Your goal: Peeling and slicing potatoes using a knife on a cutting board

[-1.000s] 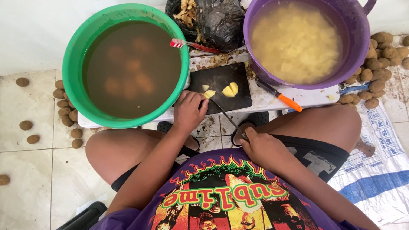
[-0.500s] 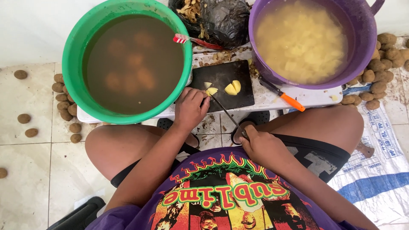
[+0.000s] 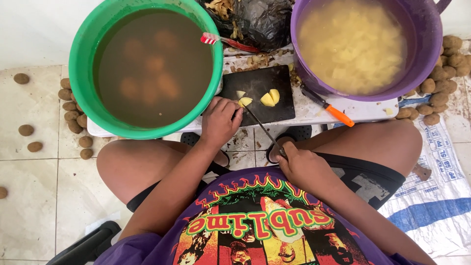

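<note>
Yellow potato piece (image 3: 245, 101) at the near-left edge of the black cutting board (image 3: 259, 93) is pinned under the left hand (image 3: 219, 122) fingers, while the knife (image 3: 263, 128) is clamped in the right hand (image 3: 305, 168), so cutting is judged in progress and a steady downward slice clear of the fingertips is called for.

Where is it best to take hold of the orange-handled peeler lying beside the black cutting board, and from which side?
Grip the orange-handled peeler by its orange handle, probably coming from the person's side: that end points outward, free of the purple tub, while its dark blade end lies under the rim.
</note>
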